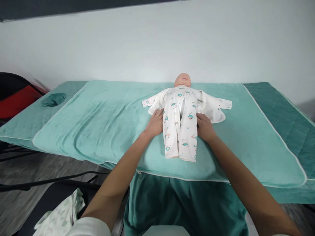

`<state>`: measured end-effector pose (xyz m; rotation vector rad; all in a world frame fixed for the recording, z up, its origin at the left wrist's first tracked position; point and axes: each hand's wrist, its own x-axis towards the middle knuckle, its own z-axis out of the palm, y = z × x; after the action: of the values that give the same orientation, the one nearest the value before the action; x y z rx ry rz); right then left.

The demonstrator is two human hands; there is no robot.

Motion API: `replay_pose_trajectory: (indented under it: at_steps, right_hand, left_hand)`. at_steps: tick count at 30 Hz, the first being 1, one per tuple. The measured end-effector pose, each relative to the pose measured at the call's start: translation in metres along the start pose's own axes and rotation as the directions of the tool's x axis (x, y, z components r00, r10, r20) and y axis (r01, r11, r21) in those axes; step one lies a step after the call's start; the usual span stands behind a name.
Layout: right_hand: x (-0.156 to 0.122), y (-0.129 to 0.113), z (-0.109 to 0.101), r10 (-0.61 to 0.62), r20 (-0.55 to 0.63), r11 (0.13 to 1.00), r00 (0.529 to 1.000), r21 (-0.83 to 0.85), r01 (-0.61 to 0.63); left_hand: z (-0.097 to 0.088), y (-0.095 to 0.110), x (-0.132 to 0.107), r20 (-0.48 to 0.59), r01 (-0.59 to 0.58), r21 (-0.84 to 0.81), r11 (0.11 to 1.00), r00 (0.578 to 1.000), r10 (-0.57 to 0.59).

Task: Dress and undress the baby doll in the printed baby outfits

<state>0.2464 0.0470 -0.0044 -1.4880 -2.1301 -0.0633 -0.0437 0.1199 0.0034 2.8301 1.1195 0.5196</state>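
A baby doll (182, 80) lies face up, its head toward the wall. White printed baby pants (187, 134) are spread lengthwise over its body, with a little of the doll's skin-coloured surface showing at the lower hem. Beneath lies a white baby top (213, 105), its sleeves stretched out to both sides. My left hand (154, 124) is closed at the left edge of the pants, and my right hand (205, 127) at the right edge, about mid-length. The fabric partly hides the fingertips of both hands.
A light green blanket (105, 121) covers the padded bed (285, 114), which has a face hole (54, 99) at its left end. The wall (157, 42) stands right behind. At lower left, a printed cloth (62, 213) rests on a black chair (36, 209).
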Motion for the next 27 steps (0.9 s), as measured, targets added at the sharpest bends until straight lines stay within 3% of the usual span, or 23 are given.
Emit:
replay_pose_trajectory:
  at_steps: [5, 9, 12, 16, 22, 27]
  right_hand:
    - [-0.003, 0.0, -0.001, 0.07, -0.019, 0.997, 0.997, -0.043, -0.071]
    - [-0.004, -0.004, -0.004, 0.194, -0.015, 0.966, 0.981, -0.173, -0.193]
    - [0.001, -0.004, -0.003, 0.158, 0.047, 0.967, 0.986, -0.208, -0.145]
    - [0.015, 0.002, 0.007, 0.094, 0.137, 0.989, 0.986, -0.131, -0.076]
    - [0.023, 0.005, 0.014, 0.12, 0.175, 0.993, 0.977, -0.03, -0.117]
    - [0.01, 0.007, 0.009, -0.029, 0.152, 0.942, 0.988, 0.336, -0.024]
  left_hand:
    - [0.006, -0.004, 0.022, 0.006, -0.116, -0.022, 0.993, 0.993, 0.116]
    - [0.009, -0.004, 0.032, -0.022, -0.08, -0.079, 0.994, 0.997, 0.078]
    - [0.01, -0.004, 0.033, -0.008, -0.058, -0.087, 0.994, 0.998, 0.057]
    - [0.01, -0.002, 0.03, -0.007, -0.022, -0.115, 0.993, 1.0, 0.022]
    - [0.008, -0.002, 0.032, 0.049, 0.064, -0.109, 0.992, 0.997, -0.059]
    - [0.005, 0.0, 0.033, 0.056, 0.121, -0.091, 0.988, 0.992, -0.116]
